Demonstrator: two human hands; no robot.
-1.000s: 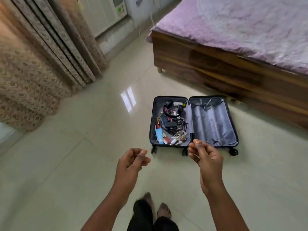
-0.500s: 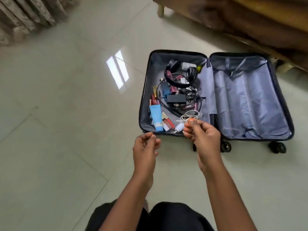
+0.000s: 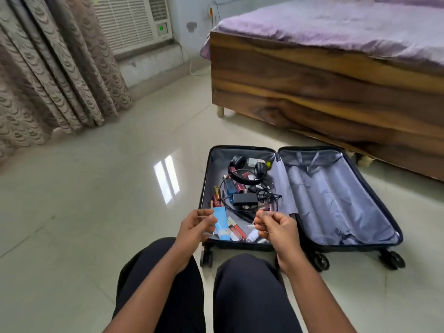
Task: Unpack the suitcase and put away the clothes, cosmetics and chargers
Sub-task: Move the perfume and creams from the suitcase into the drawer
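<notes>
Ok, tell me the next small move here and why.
Probably lower the left hand onto the blue tube and lift it out. That hand hovers right beside the tube at the near edge of the open suitcase, and its loosely curled fingers look empty. The suitcase's right half holds nothing visible, so the cluttered left half comes next.

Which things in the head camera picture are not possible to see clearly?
- Right hand: its curled fingers hide whether it holds anything.
- Left hand: in front of the blue tube; whether it touches the tube is unclear.
- Small cosmetics in the suitcase: labels too small to read.
- Tangled black cables: which one joins the black charger is unclear.
- Bed: cut off by the right edge.
</notes>
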